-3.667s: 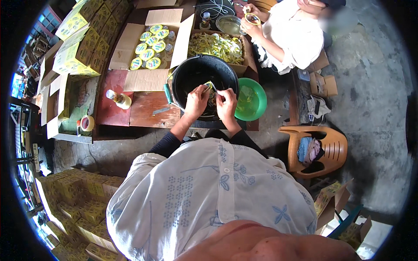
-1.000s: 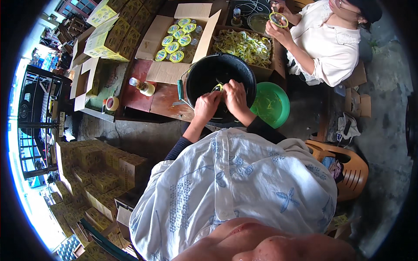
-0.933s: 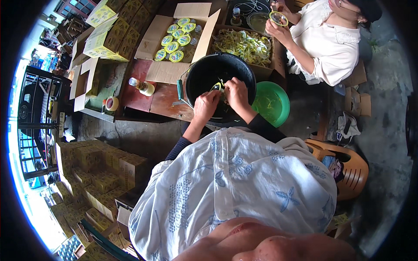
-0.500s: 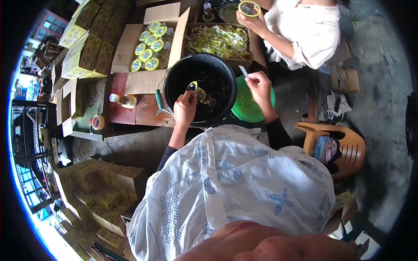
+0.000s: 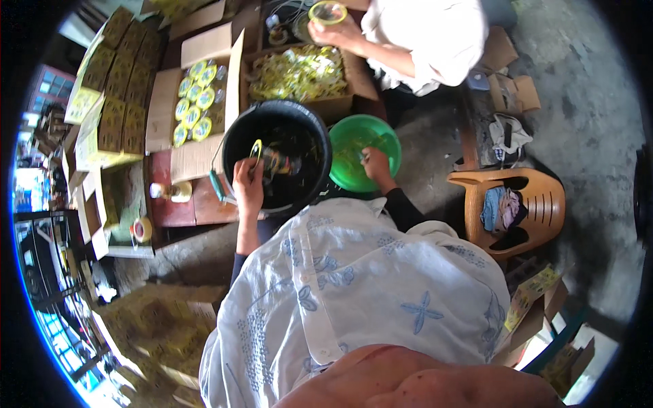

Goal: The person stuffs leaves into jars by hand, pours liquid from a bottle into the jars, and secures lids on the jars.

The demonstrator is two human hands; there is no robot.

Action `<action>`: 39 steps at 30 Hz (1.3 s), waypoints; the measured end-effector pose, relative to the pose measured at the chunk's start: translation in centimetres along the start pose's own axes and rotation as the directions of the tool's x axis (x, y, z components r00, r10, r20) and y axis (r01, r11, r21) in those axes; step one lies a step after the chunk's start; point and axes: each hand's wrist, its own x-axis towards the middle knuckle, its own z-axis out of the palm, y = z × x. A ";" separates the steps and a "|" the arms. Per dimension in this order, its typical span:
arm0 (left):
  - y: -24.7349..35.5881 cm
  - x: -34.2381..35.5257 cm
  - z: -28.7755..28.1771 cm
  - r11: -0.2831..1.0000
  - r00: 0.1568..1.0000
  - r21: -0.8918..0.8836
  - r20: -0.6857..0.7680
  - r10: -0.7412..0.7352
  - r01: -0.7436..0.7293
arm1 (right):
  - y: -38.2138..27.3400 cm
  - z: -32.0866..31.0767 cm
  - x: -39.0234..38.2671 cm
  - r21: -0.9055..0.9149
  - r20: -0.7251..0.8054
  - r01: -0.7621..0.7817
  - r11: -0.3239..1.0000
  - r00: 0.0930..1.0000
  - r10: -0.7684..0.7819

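My left hand point(image 5: 248, 185) grips a clear plastic cup point(image 5: 277, 162) with a yellow rim and a printed side. The cup lies tilted on its side over the black bucket point(image 5: 322, 136), which has dark contents and yellowish strips inside. My right hand point(image 5: 376, 165) is closed and low over the green basin point(image 5: 388, 124), its fingers curled round a slim pale utensil that is now mostly hidden. Yellowish strips show in the basin. The bucket's wire handle with a green grip point(image 5: 216, 185) hangs beside my left hand.
Behind the bucket stand an open carton point(image 5: 163, 109) of yellow-lidded cups and a box of yellow strips point(image 5: 296, 75). Across from me, a person's hand point(image 5: 340, 32) holds a yellow-rimmed cup. Stacked cartons point(image 5: 122, 88) rise at left; an orange plastic chair point(image 5: 544, 197) holding cloths stands right.
My right hand has come down from above the green basin into it, with the utensil turned out of sight. My left hand still holds the cup over the bucket. The whole view has shifted.
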 end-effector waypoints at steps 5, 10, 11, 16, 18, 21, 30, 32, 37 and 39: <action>-1.5 1.2 1.0 0.963 0.989 -0.237 0.094 -0.111 0.131 | 1.7 -1.6 1.8 -0.123 0.312 0.190 0.974 0.939 -0.143; -1.3 2.7 2.7 0.798 0.961 -0.537 0.183 -0.206 0.273 | -0.6 -3.5 2.0 -0.106 0.333 0.088 0.990 0.942 -0.048; -0.7 3.0 3.0 0.797 0.964 -0.544 0.191 -0.188 0.263 | -1.1 -4.0 2.1 -0.119 0.247 0.104 0.987 0.966 -0.072; -1.5 1.9 3.1 0.724 0.935 -0.593 0.260 -0.243 0.353 | -5.9 -6.2 2.8 -0.096 -0.034 0.253 0.963 0.966 -0.257; -5.0 0.7 3.3 0.877 0.955 -0.390 0.203 -0.217 0.282 | -9.3 -7.0 2.6 0.187 -0.074 0.313 0.931 0.950 -0.304; -2.3 1.7 3.1 0.961 0.971 -0.191 0.167 -0.170 0.201 | -14.6 -9.2 1.8 0.290 -0.138 0.320 0.902 0.947 -0.292; 1.4 1.2 1.5 0.998 0.993 0.032 0.110 0.046 -0.050 | -24.8 -5.8 1.3 0.397 -0.142 0.566 0.723 0.816 -0.561; 2.9 1.2 1.2 1.000 0.991 0.005 0.133 -0.027 0.026 | -25.0 -3.7 1.5 0.388 -0.160 0.609 0.692 0.784 -0.600; 1.0 -0.8 1.7 0.999 0.997 -0.004 0.067 -0.040 0.041 | -25.6 -0.4 0.6 0.458 0.016 0.521 0.720 0.805 -0.593; 1.6 -0.4 1.6 0.990 0.988 -0.061 0.090 -0.125 0.130 | -25.8 -0.3 0.7 0.396 -0.109 0.602 0.693 0.781 -0.616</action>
